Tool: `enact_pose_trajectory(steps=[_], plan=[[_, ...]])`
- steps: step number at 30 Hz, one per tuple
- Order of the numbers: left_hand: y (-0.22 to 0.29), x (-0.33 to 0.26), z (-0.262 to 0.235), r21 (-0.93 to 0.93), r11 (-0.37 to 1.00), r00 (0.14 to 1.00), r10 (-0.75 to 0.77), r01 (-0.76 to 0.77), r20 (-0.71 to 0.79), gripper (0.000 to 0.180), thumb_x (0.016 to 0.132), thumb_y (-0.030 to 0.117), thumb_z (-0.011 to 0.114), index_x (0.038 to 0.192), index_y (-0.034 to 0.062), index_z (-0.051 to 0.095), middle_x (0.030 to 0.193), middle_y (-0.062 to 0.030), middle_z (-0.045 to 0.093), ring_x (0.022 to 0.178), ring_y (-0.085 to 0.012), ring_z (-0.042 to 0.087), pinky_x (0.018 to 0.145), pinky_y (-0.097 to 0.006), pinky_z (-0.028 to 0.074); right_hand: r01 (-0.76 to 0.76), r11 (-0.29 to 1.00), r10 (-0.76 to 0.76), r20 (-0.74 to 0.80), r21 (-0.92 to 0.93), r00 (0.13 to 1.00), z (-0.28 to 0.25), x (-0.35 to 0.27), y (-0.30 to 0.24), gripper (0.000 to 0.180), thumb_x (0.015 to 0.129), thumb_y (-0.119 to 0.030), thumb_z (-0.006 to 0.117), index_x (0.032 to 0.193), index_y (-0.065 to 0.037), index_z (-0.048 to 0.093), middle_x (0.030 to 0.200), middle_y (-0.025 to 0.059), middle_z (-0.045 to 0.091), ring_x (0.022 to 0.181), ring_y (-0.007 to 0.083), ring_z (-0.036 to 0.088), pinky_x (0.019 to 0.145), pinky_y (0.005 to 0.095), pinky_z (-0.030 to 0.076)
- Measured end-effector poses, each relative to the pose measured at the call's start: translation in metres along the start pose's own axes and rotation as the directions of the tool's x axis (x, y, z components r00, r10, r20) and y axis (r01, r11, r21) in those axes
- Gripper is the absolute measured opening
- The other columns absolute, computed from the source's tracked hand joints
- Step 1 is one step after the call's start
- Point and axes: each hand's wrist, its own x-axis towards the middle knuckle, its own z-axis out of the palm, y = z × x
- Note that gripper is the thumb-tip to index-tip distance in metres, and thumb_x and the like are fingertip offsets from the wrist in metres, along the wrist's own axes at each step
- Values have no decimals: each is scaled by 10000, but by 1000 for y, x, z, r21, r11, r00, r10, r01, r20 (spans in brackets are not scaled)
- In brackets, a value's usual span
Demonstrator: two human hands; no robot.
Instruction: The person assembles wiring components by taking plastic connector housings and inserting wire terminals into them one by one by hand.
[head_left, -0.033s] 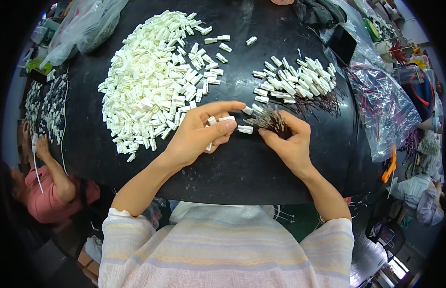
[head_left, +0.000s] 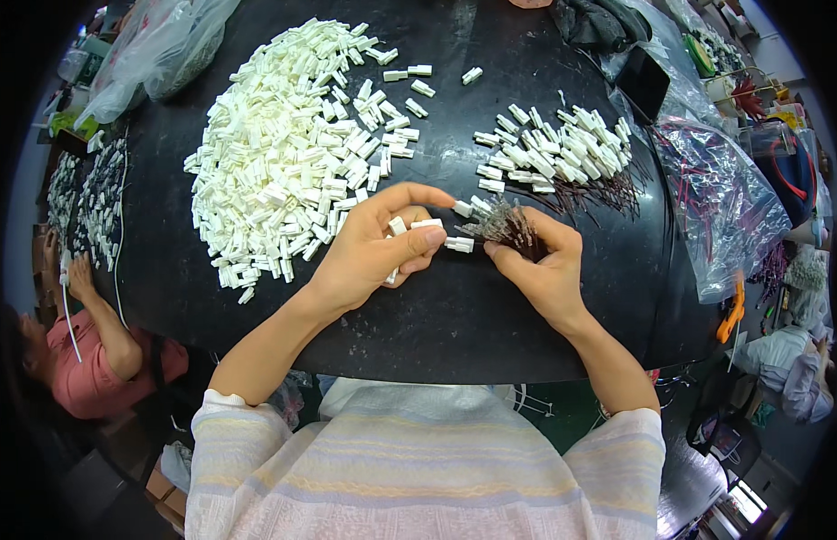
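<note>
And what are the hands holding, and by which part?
Left hand: a few white connectors, grip points partly hidden. Right hand: a dark wire bundle, just behind its silvery tips.

The person is wearing an off-white fabric top [head_left: 409, 463], soft yellow and lavender stripes [head_left: 391, 493] crossing its front. Left of the top's middle, a striped sleeve [head_left: 231, 454] is ending in a narrow white cuff [head_left: 228, 400]; right of it, a matching sleeve [head_left: 624, 461] is showing.

Bodyward of the left fingers [head_left: 411, 193] and right fingers [head_left: 558, 236], the smooth black counter [head_left: 463, 324] gives passage; heaped white oblong plastic connectors [head_left: 265, 153] block leftward, brown-wired white plastic connectors [head_left: 571, 153] beyond the right fingers.
</note>
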Motion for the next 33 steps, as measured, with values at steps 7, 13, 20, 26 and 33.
enact_pose_trajectory(steps=[7, 13, 20, 26, 33], plan=[[-2, 1, -3, 102, 993, 998, 57, -55, -21, 139, 776, 54, 636, 857, 5, 535, 650, -20, 529, 470, -18, 411, 373, -160, 263, -2, 1000, 2, -3, 19, 1000, 2, -1, 1, 117, 655, -28, 636, 674, 22, 532, 550, 2, 436, 500, 38, 359, 438, 220, 271], [-4, 1, -3, 86, 995, 998, 49, -47, -24, 134, 765, 45, 647, 851, 9, 550, 654, -22, 553, 450, -10, 401, 372, -159, 248, 18, 1000, -18, 19, -6, 1000, 1, -1, 0, 121, 645, -29, 635, 665, 22, 527, 546, 8, 431, 485, 46, 359, 430, 223, 270], [-6, 2, -3, 343, 926, 980, 188, -156, -62, 131, 752, 59, 664, 851, 2, 600, 635, -23, 572, 446, -7, 407, 373, -160, 257, 16, 1000, -15, 20, -24, 1000, 2, -1, -3, 128, 638, -25, 631, 651, 22, 513, 543, 15, 431, 471, 51, 359, 419, 228, 267], [-1, -1, 1, 397, 903, 978, 200, -163, -53, 126, 736, 66, 672, 836, -6, 645, 712, -8, 611, 621, -28, 485, 553, -168, 377, 63, 997, -61, 24, -55, 998, 2, 0, -1, 127, 635, -23, 629, 649, 23, 512, 542, 19, 430, 464, 56, 356, 418, 230, 266], [-4, -2, 4, 504, 842, 972, 234, -195, -16, 145, 740, 59, 666, 865, -12, 650, 745, -20, 630, 645, -26, 503, 577, -172, 401, 72, 997, -72, 59, 5, 996, 5, 0, -3, 126, 651, -23, 635, 662, 22, 518, 546, 15, 436, 488, 52, 366, 434, 228, 274]])
